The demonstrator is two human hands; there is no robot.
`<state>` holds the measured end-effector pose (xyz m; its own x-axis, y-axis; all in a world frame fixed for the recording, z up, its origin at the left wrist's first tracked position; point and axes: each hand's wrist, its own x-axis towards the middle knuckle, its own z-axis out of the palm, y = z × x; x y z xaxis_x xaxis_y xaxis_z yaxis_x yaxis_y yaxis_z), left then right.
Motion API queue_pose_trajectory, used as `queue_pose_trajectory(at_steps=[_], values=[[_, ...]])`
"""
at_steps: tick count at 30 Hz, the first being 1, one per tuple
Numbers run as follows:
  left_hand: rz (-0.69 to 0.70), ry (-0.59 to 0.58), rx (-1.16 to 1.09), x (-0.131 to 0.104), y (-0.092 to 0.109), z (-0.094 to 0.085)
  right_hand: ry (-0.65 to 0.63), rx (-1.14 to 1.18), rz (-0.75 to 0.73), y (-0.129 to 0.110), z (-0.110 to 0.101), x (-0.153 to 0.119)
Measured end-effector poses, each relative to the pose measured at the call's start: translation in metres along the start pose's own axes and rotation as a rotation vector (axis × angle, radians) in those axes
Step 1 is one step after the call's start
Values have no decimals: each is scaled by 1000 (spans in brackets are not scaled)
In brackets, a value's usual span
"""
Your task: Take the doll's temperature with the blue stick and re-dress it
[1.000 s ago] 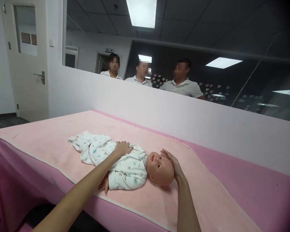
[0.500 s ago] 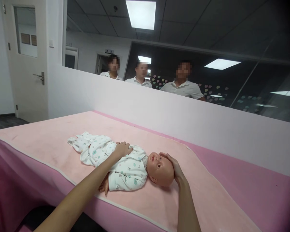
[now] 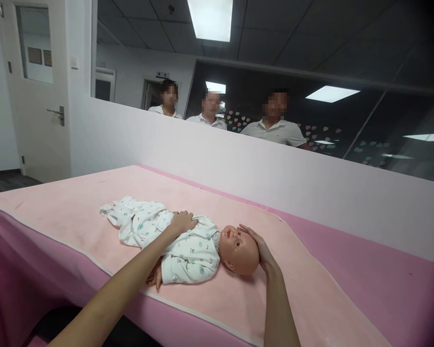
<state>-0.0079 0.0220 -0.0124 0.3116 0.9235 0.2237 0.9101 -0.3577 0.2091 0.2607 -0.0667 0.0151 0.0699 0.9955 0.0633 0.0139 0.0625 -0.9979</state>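
A baby doll (image 3: 239, 253) in a white patterned suit (image 3: 191, 260) lies on its back on a pink padded cover (image 3: 75, 202), head to the right and legs to the left. My left hand (image 3: 183, 222) rests on the suit at the doll's belly, its fingers slightly apart. Against the top and far side of the doll's bald head lies my right hand (image 3: 261, 246), palm on the head and fingers stretched out. One doll hand (image 3: 155, 278) shows near the table's front edge, below my left forearm.
Behind the table stands a white wall (image 3: 202, 149) with a wide window or mirror (image 3: 311, 62) above it, where three people in white shirts show. A door (image 3: 39, 106) is at the far left. Something dark (image 3: 58, 325) lies below the front edge.
The whole view has shifted very slightly. Both hands keep their places on the doll.
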Motion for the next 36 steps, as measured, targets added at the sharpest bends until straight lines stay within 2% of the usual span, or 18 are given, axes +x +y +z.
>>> queue_pose_trajectory(at_steps=[5,8,13,19,26,32,36], values=[[-1,2,4,1,-1,0,-155,-42,38,-6,-2,-6],[5,1,6,1,-1,1,-133,-61,15,-4,-4,-2],[-2,-4,3,2,-1,1,-46,46,49,3,-3,4],[-7,-1,-6,0,-1,-1,-158,72,143,6,-7,1],[-18,6,-30,-2,0,-4,-89,63,93,6,-6,2],[-33,9,-68,-2,-1,-5,-135,30,157,5,-7,0],[-38,11,-100,-3,-2,-5,-85,50,110,5,-7,0]])
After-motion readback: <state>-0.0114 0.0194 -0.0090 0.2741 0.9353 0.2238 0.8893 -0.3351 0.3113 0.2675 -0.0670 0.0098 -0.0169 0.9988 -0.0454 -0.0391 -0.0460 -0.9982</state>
